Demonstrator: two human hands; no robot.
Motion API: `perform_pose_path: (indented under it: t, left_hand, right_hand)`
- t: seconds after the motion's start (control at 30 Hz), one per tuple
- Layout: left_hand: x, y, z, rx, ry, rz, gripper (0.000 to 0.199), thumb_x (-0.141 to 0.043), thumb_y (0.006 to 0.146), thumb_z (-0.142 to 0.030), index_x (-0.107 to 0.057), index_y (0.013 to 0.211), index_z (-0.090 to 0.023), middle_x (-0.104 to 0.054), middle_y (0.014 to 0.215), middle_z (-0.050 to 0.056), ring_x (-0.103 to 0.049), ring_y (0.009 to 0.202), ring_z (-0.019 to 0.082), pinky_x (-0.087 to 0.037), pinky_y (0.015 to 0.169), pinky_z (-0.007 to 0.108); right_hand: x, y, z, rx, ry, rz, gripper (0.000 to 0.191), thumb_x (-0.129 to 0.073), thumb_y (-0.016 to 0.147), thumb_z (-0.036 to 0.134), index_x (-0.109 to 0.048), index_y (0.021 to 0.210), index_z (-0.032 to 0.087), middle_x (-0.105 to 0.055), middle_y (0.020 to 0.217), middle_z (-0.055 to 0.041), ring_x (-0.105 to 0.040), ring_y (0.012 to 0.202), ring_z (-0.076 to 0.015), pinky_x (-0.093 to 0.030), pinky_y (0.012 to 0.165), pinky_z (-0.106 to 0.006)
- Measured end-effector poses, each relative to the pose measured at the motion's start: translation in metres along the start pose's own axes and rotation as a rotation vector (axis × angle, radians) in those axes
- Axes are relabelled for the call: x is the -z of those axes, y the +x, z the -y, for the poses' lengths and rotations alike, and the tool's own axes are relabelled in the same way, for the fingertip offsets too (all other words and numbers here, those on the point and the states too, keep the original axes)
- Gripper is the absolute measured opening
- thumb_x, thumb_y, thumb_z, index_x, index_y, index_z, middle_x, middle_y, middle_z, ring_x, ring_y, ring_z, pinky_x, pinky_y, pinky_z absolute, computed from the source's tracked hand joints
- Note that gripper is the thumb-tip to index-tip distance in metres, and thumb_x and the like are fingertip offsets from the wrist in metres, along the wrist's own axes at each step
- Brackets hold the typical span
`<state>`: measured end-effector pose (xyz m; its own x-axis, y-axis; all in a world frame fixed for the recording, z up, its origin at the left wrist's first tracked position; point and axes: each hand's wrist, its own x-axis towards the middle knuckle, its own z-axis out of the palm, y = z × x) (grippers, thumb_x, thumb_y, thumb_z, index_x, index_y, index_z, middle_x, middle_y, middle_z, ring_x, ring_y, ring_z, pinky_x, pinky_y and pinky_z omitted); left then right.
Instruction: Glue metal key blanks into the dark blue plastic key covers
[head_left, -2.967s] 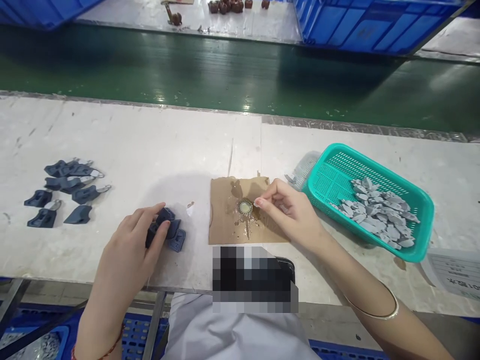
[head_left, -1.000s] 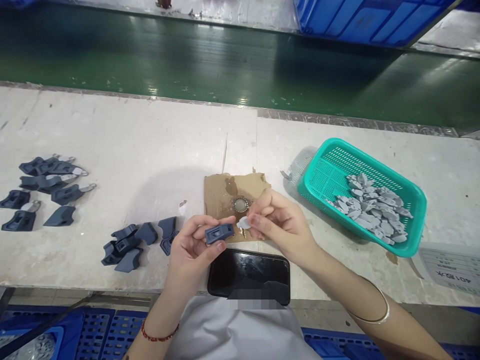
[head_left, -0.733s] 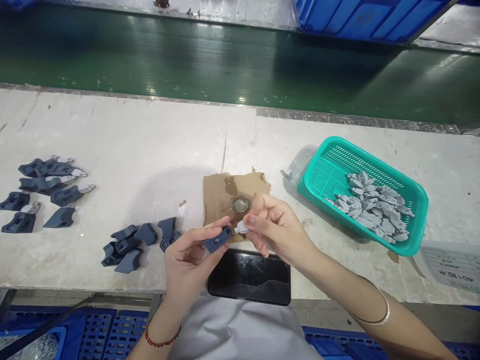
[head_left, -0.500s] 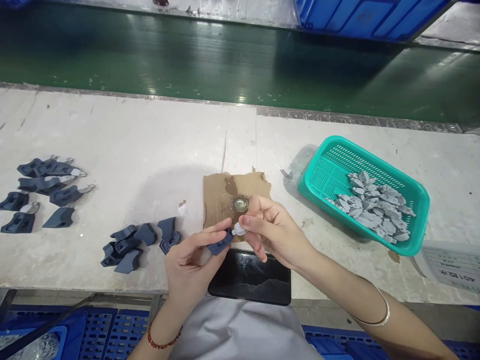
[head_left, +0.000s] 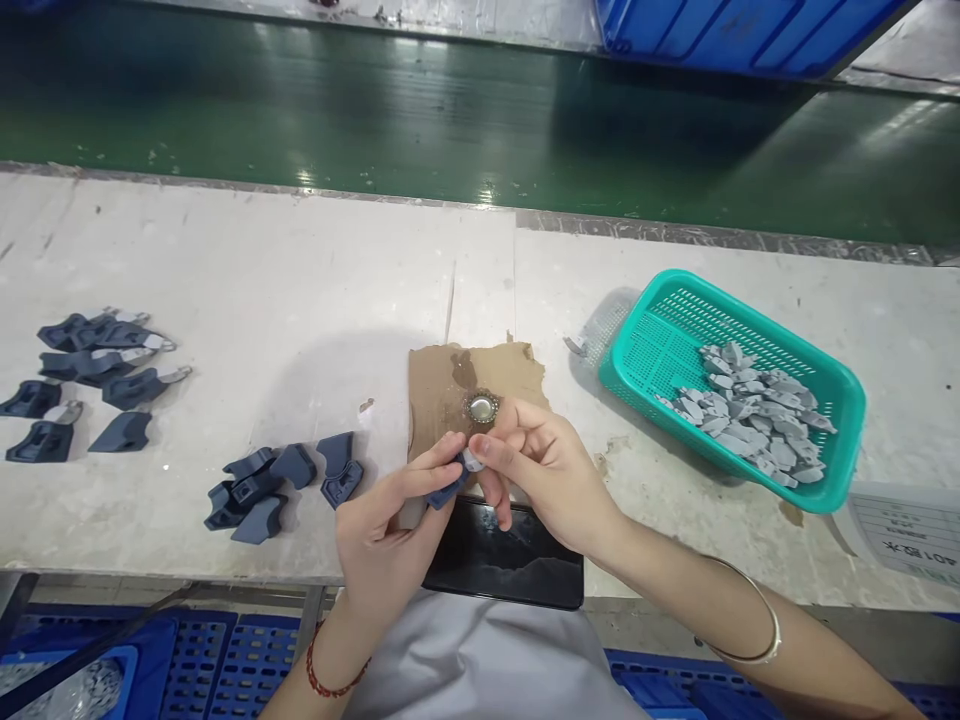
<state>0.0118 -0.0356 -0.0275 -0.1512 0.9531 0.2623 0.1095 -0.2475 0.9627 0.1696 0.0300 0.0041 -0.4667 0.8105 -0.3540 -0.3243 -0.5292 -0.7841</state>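
Note:
My left hand [head_left: 401, 510] is closed on a dark blue-grey plastic part [head_left: 445, 490], held between thumb and fingers above the table edge. Pinched in my right hand [head_left: 536, 465] is a small light grey piece [head_left: 472, 460], which meets the upper right end of the dark part. Fingers cover much of both pieces. Just beyond my hands lies a scrap of brown cardboard [head_left: 435, 385] with a wet-looking stain and a small round beaded cup or setting [head_left: 481, 407] on it. A black phone [head_left: 510, 560] lies under my hands.
On the right, a green basket [head_left: 855, 430] holds several light grey pieces [head_left: 769, 420], with a labelled white container [head_left: 896, 530] beside it. Loose dark parts [head_left: 262, 480] lie left; farther left, several dark parts have grey ends [head_left: 112, 360]. A green belt [head_left: 375, 120] runs behind.
My right hand has moved slightly left and brought the light grey piece up against the dark part. The visible gap between the two pieces has closed.

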Motion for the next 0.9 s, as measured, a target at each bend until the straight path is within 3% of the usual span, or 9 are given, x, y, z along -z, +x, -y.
perform_pose_path:
  t: [0.17, 0.23, 0.33, 0.4, 0.63, 0.9]
  left_hand:
    - [0.002, 0.006, -0.003, 0.004, 0.042, 0.071, 0.055, -0.079, 0.082, -0.004, -0.072, 0.129, -0.033, -0.069, 0.144, 0.001, -0.066, 0.132, 0.018, -0.055, 0.112, 0.027]
    - [0.003, 0.008, -0.003, 0.082, 0.046, 0.081, 0.050, -0.079, 0.085, -0.011, -0.072, 0.130, -0.032, -0.075, 0.131, 0.002, -0.071, 0.120, 0.016, -0.058, 0.103, 0.021]
    - [0.004, 0.008, -0.003, 0.253, 0.015, 0.076, 0.026, -0.073, 0.092, -0.016, -0.077, 0.115, -0.028, -0.081, 0.100, -0.001, -0.076, 0.091, 0.009, -0.060, 0.085, 0.013]
    - [0.003, 0.008, -0.003, 0.286, -0.003, 0.059, 0.020, -0.075, 0.091, -0.017, -0.078, 0.108, -0.026, -0.081, 0.097, -0.001, -0.076, 0.088, 0.009, -0.060, 0.082, 0.012]
    - [0.002, 0.008, -0.005, 0.212, 0.009, 0.043, 0.022, -0.075, 0.089, -0.013, -0.078, 0.107, -0.027, -0.081, 0.097, -0.002, -0.075, 0.088, 0.009, -0.059, 0.083, 0.012]
    - [0.002, 0.006, -0.003, 0.148, 0.049, -0.007, 0.028, -0.076, 0.088, -0.010, -0.078, 0.109, -0.029, -0.081, 0.098, -0.004, -0.076, 0.089, 0.007, -0.059, 0.086, 0.010]
  right_hand:
    - [0.001, 0.000, 0.006, 0.059, -0.115, 0.008, 0.041, -0.082, 0.085, 0.046, -0.053, 0.073, 0.020, -0.066, 0.053, 0.0049, -0.055, 0.037, -0.0057, -0.043, 0.038, -0.014]
    - [0.003, 0.000, 0.007, 0.080, -0.166, 0.008, 0.040, -0.081, 0.086, 0.045, -0.053, 0.073, 0.020, -0.065, 0.052, 0.0054, -0.054, 0.039, -0.0056, -0.043, 0.039, -0.014]
    - [0.004, 0.000, 0.005, 0.101, -0.212, 0.010, 0.039, -0.081, 0.087, 0.043, -0.053, 0.073, 0.020, -0.062, 0.051, 0.0063, -0.053, 0.042, -0.0055, -0.043, 0.041, -0.014]
    - [0.004, 0.000, 0.003, 0.100, -0.225, 0.005, 0.036, -0.082, 0.085, 0.040, -0.054, 0.074, 0.020, -0.063, 0.052, 0.0063, -0.053, 0.043, -0.0056, -0.043, 0.042, -0.014]
    - [0.006, 0.005, 0.002, 0.013, -0.169, 0.075, 0.038, -0.084, 0.083, 0.039, -0.052, 0.074, 0.020, -0.066, 0.054, 0.0048, -0.054, 0.040, -0.0073, -0.043, 0.040, -0.017]
    - [0.001, 0.001, -0.006, 0.088, -0.170, 0.029, 0.039, -0.081, 0.086, 0.044, -0.051, 0.077, 0.021, -0.063, 0.056, 0.0059, -0.053, 0.044, -0.0068, -0.044, 0.044, -0.018]
